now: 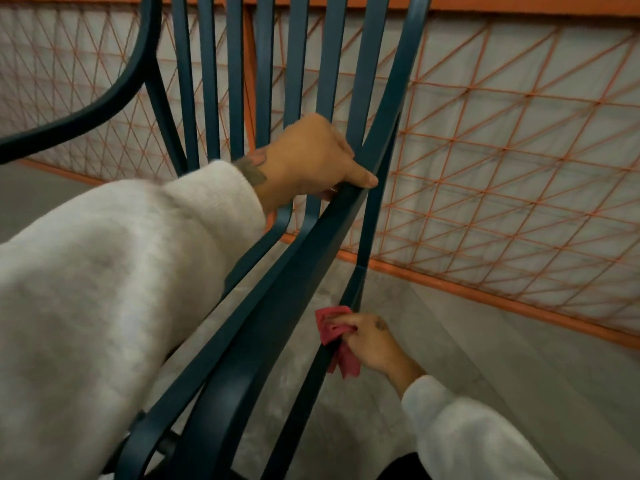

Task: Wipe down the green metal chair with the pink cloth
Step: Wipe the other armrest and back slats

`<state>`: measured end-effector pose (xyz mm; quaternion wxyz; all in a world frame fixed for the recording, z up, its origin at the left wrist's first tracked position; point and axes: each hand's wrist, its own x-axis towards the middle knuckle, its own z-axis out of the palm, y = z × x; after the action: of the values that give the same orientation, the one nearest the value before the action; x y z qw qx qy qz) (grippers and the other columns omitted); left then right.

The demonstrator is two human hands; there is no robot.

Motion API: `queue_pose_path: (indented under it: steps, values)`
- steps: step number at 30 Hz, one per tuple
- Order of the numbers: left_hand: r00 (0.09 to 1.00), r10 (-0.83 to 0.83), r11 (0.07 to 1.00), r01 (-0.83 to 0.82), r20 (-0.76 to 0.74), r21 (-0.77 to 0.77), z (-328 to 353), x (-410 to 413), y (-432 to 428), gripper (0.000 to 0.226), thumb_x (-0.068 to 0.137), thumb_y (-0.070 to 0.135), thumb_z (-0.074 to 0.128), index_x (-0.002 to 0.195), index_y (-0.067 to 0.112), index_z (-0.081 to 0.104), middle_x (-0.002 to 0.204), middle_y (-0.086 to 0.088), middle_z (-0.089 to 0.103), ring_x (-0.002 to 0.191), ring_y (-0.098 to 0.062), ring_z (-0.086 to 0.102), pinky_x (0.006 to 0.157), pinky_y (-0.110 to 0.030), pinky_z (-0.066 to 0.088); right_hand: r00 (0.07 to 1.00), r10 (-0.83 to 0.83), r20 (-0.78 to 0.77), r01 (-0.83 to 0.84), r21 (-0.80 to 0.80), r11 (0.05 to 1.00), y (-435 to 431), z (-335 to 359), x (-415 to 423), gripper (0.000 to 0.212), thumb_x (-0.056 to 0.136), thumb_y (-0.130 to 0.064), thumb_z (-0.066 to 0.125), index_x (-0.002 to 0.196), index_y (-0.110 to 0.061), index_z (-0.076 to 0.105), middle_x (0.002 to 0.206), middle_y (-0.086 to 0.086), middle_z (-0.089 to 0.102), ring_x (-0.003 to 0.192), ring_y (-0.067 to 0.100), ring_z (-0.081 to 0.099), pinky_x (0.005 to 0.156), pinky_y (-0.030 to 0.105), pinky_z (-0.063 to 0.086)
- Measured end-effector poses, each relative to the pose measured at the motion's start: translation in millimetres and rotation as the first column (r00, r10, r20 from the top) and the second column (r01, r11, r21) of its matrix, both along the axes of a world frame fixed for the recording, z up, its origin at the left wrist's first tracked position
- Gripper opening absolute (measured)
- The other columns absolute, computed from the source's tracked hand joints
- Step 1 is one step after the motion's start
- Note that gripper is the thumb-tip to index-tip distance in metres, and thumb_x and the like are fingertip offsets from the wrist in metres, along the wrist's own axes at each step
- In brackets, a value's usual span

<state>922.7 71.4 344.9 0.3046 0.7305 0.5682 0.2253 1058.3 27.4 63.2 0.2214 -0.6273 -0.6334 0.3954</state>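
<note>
The green metal chair (263, 323) fills the middle of the head view, its dark slats fanning upward and its curved arm at the upper left. My left hand (304, 161) grips a slat at the bend between seat and back, thumb along the outer rail. Lower down, my right hand (367, 337) presses the pink cloth (334, 330) around a thin side bar of the chair, with part of the cloth hanging below my fingers. Both sleeves are pale grey; the left sleeve hides much of the seat.
An orange-framed railing with orange wire mesh (502, 168) runs behind and to the right of the chair. Grey marbled floor (485, 341) lies beneath, with a seam running toward the lower right. A dark shape (401, 469) shows at the bottom edge.
</note>
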Motion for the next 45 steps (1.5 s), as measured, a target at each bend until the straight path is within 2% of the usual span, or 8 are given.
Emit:
queue_pose_path:
  steps: [6, 10, 21, 30, 35, 40, 43, 45]
  values:
    - [0.991, -0.026, 0.978, 0.052, 0.129, -0.202, -11.8, -53.8, -61.0, 0.032, 0.065, 0.040, 0.079, 0.091, 0.024, 0.075, 0.085, 0.012, 0.075, 0.076, 0.007, 0.068, 0.054, -0.011, 0.051, 0.981, -0.194, -0.008, 0.194, 0.007, 0.981, 53.4, 11.9, 3.1, 0.039, 0.102, -0.005, 0.037, 0.113, -0.032, 0.064, 0.101, -0.001, 0.063, 0.061, 0.018, 0.060, 0.037, 0.018, 0.044]
    - [0.962, 0.028, 0.964, 0.045, 0.270, -0.261, -22.1, -64.8, -81.9, 0.031, 0.073, 0.035, 0.077, 0.093, 0.012, 0.077, 0.089, 0.003, 0.077, 0.083, -0.008, 0.074, 0.062, -0.018, 0.057, 0.970, -0.229, -0.080, 0.229, -0.007, 0.973, 50.4, 1.2, -2.9, 0.041, 0.103, -0.006, 0.037, 0.125, -0.030, 0.063, 0.116, -0.002, 0.062, 0.084, 0.029, 0.069, 0.061, 0.029, 0.061]
    - [0.966, 0.119, 0.971, -0.065, 0.231, -0.231, -15.2, -56.0, -93.1, 0.022, 0.079, 0.029, 0.076, 0.090, 0.010, 0.076, 0.085, 0.003, 0.077, 0.082, -0.011, 0.074, 0.062, -0.020, 0.058, 0.983, -0.064, -0.171, 0.060, -0.027, 0.998, -82.8, -49.6, -59.2, 0.038, 0.098, -0.020, 0.053, 0.121, -0.049, 0.059, 0.122, 0.002, 0.056, 0.081, 0.026, 0.067, 0.078, 0.045, 0.060]
    - [0.947, 0.137, 0.980, -0.087, 0.292, -0.178, -22.9, -58.4, -99.5, 0.022, 0.083, 0.030, 0.076, 0.091, 0.010, 0.078, 0.082, 0.004, 0.077, 0.080, -0.009, 0.074, 0.061, -0.019, 0.057, 0.970, 0.237, -0.048, -0.235, 0.033, 0.971, -147.6, -40.2, -73.3, 0.057, 0.093, -0.002, 0.050, 0.119, -0.052, 0.061, 0.114, -0.015, 0.066, 0.088, 0.025, 0.064, 0.083, 0.041, 0.056]
    - [0.951, 0.135, 0.981, -0.089, 0.280, -0.170, -23.5, -59.7, -97.9, 0.024, 0.082, 0.032, 0.077, 0.092, 0.011, 0.077, 0.084, 0.003, 0.077, 0.083, -0.010, 0.074, 0.073, -0.026, 0.061, 0.938, 0.267, -0.222, -0.293, -0.092, 0.952, -158.9, -7.8, -65.4, 0.058, 0.089, 0.014, 0.044, 0.116, -0.031, 0.070, 0.118, -0.016, 0.066, 0.083, 0.007, 0.069, 0.073, 0.012, 0.052]
    - [0.951, 0.137, 0.985, -0.102, 0.277, -0.140, -26.4, -57.4, -102.4, 0.023, 0.083, 0.032, 0.076, 0.093, 0.011, 0.077, 0.086, 0.003, 0.077, 0.082, -0.009, 0.074, 0.075, -0.028, 0.062, 0.916, 0.233, -0.326, -0.297, -0.164, 0.941, -159.1, 4.0, -59.8, 0.054, 0.091, 0.017, 0.043, 0.115, -0.023, 0.071, 0.104, -0.001, 0.072, 0.072, 0.023, 0.073, 0.067, 0.026, 0.059]
    - [0.950, 0.135, 0.986, -0.102, 0.280, -0.130, -25.0, -58.5, -104.4, 0.024, 0.085, 0.031, 0.075, 0.096, 0.010, 0.076, 0.084, 0.004, 0.076, 0.076, -0.006, 0.073, 0.068, -0.022, 0.060, 0.939, 0.295, -0.179, -0.314, -0.089, 0.945, -157.4, 5.9, -72.6, 0.050, 0.092, 0.013, 0.045, 0.114, -0.023, 0.073, 0.106, -0.007, 0.071, 0.063, 0.014, 0.070, 0.058, 0.025, 0.056]
    - [0.941, 0.133, 0.985, -0.091, 0.312, -0.147, -25.5, -59.2, -103.9, 0.023, 0.085, 0.028, 0.076, 0.097, 0.008, 0.076, 0.084, 0.002, 0.077, 0.077, -0.008, 0.074, 0.067, -0.022, 0.060, 0.933, 0.355, -0.057, -0.357, -0.036, 0.933, -158.7, 2.4, -79.6, 0.053, 0.089, 0.011, 0.048, 0.114, -0.029, 0.072, 0.111, -0.012, 0.070, 0.075, 0.013, 0.068, 0.074, 0.034, 0.059]
